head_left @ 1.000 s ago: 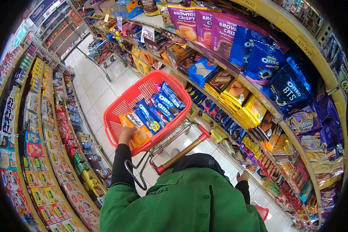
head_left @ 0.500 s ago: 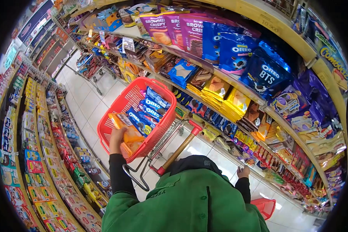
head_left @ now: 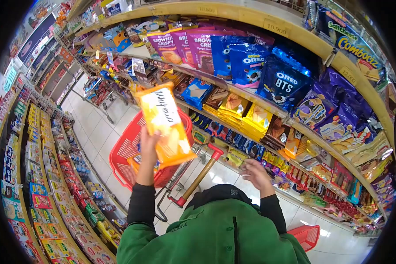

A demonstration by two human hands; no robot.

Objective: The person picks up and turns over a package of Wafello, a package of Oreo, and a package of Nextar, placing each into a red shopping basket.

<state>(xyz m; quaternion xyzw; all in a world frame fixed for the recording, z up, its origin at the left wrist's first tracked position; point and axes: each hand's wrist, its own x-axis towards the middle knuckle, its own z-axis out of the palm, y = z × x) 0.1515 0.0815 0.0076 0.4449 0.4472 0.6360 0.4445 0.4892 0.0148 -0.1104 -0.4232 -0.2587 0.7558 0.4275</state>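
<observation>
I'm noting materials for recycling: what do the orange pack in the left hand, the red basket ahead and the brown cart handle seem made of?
Orange pack: probably glossy plastic film, given its bright reflections.
Red basket: likely moulded plastic, satin, from its evenly red, perforated walls.
Brown cart handle: faint highlight suggests smooth finish; metal, plastic or wood, unclear.

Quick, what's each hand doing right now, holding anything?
Left hand: closed on an orange-and-white snack pack, holding it in front of the red basket.
Right hand: loosely open, fingers partly curled, nothing visible in its grip.
</observation>
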